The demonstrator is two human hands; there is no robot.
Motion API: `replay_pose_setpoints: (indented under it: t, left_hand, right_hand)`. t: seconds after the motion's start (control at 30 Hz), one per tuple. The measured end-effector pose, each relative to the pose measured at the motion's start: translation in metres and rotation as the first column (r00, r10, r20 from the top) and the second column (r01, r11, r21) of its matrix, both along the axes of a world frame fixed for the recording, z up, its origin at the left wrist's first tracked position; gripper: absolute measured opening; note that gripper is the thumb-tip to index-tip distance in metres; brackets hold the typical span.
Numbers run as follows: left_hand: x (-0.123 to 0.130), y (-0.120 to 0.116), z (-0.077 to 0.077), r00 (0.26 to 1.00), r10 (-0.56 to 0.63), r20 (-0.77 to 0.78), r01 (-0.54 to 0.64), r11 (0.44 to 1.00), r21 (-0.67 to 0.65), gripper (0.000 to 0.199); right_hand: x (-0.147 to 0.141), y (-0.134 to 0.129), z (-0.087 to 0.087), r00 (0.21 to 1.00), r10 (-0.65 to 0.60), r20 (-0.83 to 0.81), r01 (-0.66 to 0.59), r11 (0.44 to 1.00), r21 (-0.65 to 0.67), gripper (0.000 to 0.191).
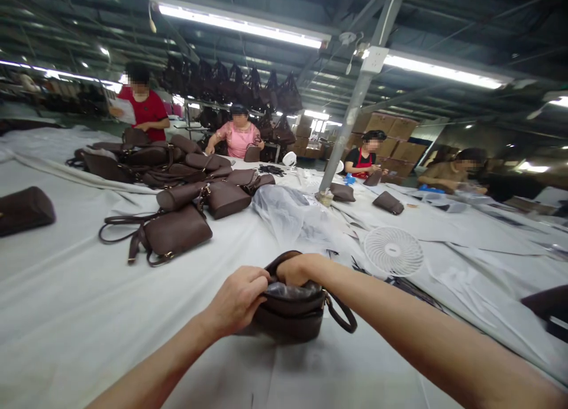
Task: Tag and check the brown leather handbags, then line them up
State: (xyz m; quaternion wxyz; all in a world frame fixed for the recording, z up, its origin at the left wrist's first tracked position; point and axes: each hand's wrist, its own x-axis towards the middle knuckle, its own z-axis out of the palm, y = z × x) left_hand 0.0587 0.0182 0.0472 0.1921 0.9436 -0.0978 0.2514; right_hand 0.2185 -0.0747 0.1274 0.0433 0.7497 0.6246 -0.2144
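Bag (288, 326) wide open, right hand (293, 270) inside

Here we are at the lower centre of the frame, and the brown bag stands on the white table (89, 290), mouth up. Our left hand (242, 296) pinches the left end of the rim between thumb and fingers. Our right hand is in through the mouth, fingers out of sight, so we cannot tell whether they are closed on anything. Clear plastic (284, 289) shows in the opening, right beside that hand.

How far along are we? Bag open, plastic inside: we'd call it partway, with the mouth not yet closed. Whether the plastic lies right, we can't tell from here.

And the room! That mouth is narrow around our right hand, so we judge sideways play tight. A strap (352, 325) loops out from the bag's right end, below our forearm, a likely snag. Beyond the bag lies a crumpled plastic sheet (288, 213), mid-frame; the fan (394, 251) sits right of centre, past the forearm; the pile (177, 160) of bags crowds the upper left. Most room, we reckon, is lower left, where white covering spreads wide.
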Motion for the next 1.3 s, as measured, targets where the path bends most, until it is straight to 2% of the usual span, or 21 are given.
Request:
replay_pose_setpoints:
  t: [0.03,0.1,0.17,0.2,0.27,0.3,0.33,0.4,0.47,0.53,0.6,0.67,0.73,0.8,0.87,0.93,1.03,1.13,1.3]
  left_hand:
    - [0.000,0.000,0.004,0.999,0.043,-0.029,-0.043,0.999,0.022,0.007]
    - [0.001,-0.001,0.015,0.991,0.098,-0.095,-0.091,0.993,0.074,0.012]
    - [0.004,-0.005,0.027,0.981,0.128,-0.146,-0.107,0.984,0.143,0.029]
    - [0.005,-0.008,0.032,0.978,0.144,-0.154,-0.114,0.976,0.186,0.040]
    - [0.008,-0.017,0.042,0.976,0.165,-0.145,-0.122,0.956,0.268,0.055]
    - [0.009,-0.022,0.045,0.977,0.162,-0.141,-0.115,0.949,0.295,0.052]
    - [0.011,-0.027,0.048,0.978,0.151,-0.145,-0.101,0.946,0.307,0.041]
    - [0.016,-0.036,0.051,0.978,0.124,-0.167,-0.073,0.957,0.281,0.019]
    - [0.023,-0.041,0.053,0.981,0.125,-0.146,-0.094,0.975,0.201,0.017]
    - [0.031,-0.043,0.055,0.988,0.136,-0.079,-0.127,0.986,0.111,0.016]
    - [0.041,-0.042,0.055,0.986,0.164,-0.013,-0.163,0.986,0.037,0.020]
    - [0.049,-0.036,0.051,0.976,0.214,0.038,-0.212,0.976,-0.045,0.019]
    - [0.053,-0.027,0.045,0.957,0.281,0.077,-0.270,0.954,-0.131,0.014]
    - [0.051,-0.015,0.038,0.935,0.340,0.101,-0.321,0.933,-0.164,0.013]
    - [0.047,-0.004,0.030,0.920,0.378,0.101,-0.358,0.918,-0.170,0.012]
    - [0.044,0.004,0.024,0.929,0.366,0.054,-0.349,0.915,-0.203,0.014]
    - [0.046,0.010,0.017,0.945,0.323,-0.046,-0.322,0.904,-0.281,0.019]
    - [0.051,0.011,0.015,0.940,0.331,-0.081,-0.339,0.879,-0.337,0.022]
    - [0.053,0.018,0.014,0.944,0.324,-0.066,-0.321,0.849,-0.420,0.026]
  right_hand:
    - [0.003,-0.005,0.012,1.000,0.013,0.003,-0.013,1.000,-0.007,0.012]
    - [0.009,-0.024,0.035,1.000,-0.008,0.027,0.006,0.998,0.068,0.018]
    - [0.012,-0.051,0.049,0.992,-0.116,0.049,0.104,0.974,0.199,0.028]
    - [0.012,-0.065,0.050,0.982,-0.184,0.047,0.169,0.960,0.222,0.038]
    - [0.012,-0.093,0.041,0.952,-0.299,0.066,0.283,0.942,0.182,0.062]
    - [0.012,-0.104,0.031,0.938,-0.335,0.091,0.318,0.934,0.162,0.065]
    - [0.013,-0.113,0.022,0.928,-0.354,0.119,0.331,0.927,0.179,0.060]
    - [0.017,-0.123,0.005,0.921,-0.361,0.147,0.308,0.905,0.294,0.041]
    - [0.020,-0.122,0.001,0.936,-0.333,0.109,0.251,0.854,0.456,0.027]
    - [0.020,-0.110,0.008,0.966,-0.259,-0.007,0.213,0.777,0.592,0.023]
    - [0.015,-0.091,0.019,0.978,-0.143,-0.153,0.209,0.704,0.678,0.024]
    - [0.006,-0.072,0.026,0.967,-0.020,-0.255,0.203,0.668,0.716,0.027]
    - [-0.001,-0.057,0.026,0.952,0.071,-0.297,0.178,0.660,0.729,0.029]
    - [-0.003,-0.052,0.019,0.952,0.083,-0.294,0.167,0.666,0.727,0.029]
    - [0.001,-0.056,0.008,0.963,0.009,-0.269,0.187,0.695,0.695,0.029]
    - [0.006,-0.066,-0.005,0.973,-0.073,-0.220,0.202,0.729,0.654,0.024]
    - [0.008,-0.080,-0.017,0.974,-0.139,-0.176,0.222,0.716,0.662,0.023]
    - [0.000,-0.088,-0.019,0.947,-0.200,-0.251,0.319,0.672,0.668,0.022]
    - [-0.016,-0.088,-0.019,0.880,-0.173,-0.443,0.431,0.681,0.591,0.017]
